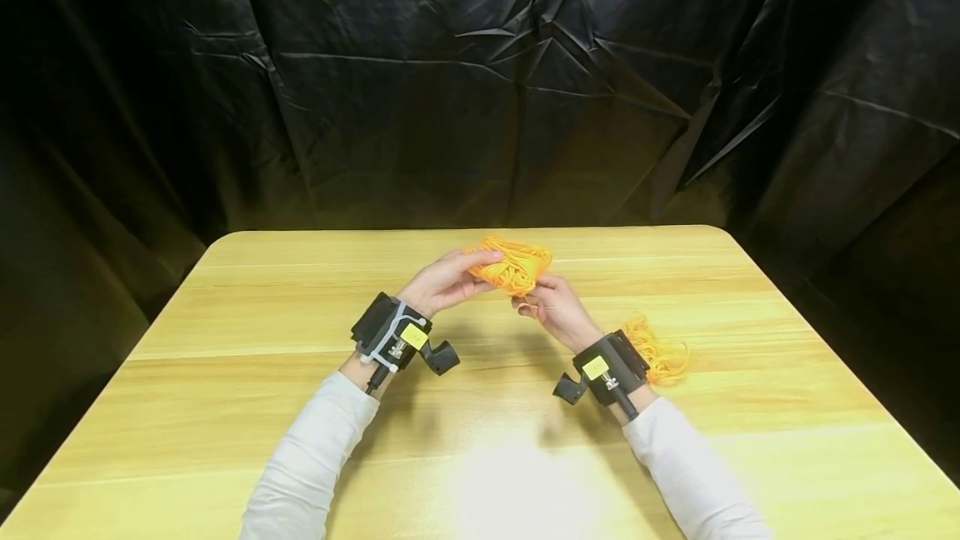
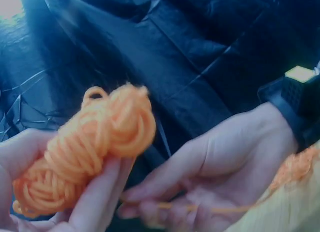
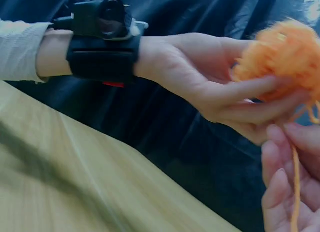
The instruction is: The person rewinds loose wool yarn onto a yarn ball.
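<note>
Got black sheeting on the far left, hanging past the edge of the pale wood worktop. Then a white sleeve and a black wrist strap with a yellow patch. Next up, left grip, curled round a chunky orange yarn bundle, fingers along one side. Holding it up off the worktop, toward the far edge in the head view, between both grips. Over to the right grip, close beside the bundle, pinching an orange strand between thumb and fingertips; whether touching the bundle too, can't really tell. Another black strap after that, then a loose orange tangle lying on the worktop, partly hidden behind it. Finally, another white sleeve, bottom right.
</note>
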`<move>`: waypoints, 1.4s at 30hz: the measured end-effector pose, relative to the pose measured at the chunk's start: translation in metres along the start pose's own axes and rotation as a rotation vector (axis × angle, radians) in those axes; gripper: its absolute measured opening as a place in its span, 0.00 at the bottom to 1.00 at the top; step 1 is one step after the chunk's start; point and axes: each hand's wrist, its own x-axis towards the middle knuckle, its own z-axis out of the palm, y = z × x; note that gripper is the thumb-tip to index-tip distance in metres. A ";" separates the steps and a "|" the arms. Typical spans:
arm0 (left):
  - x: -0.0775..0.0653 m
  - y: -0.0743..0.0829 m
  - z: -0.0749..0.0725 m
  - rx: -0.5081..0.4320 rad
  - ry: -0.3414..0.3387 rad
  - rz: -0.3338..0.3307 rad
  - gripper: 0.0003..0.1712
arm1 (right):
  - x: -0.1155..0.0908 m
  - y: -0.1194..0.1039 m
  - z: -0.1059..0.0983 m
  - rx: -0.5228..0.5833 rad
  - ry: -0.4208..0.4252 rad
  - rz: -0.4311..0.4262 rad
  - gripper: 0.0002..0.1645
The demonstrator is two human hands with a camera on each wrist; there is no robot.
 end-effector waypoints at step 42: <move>0.003 -0.014 0.004 0.384 0.270 0.067 0.19 | 0.002 -0.097 0.021 -0.895 -0.134 -0.077 0.13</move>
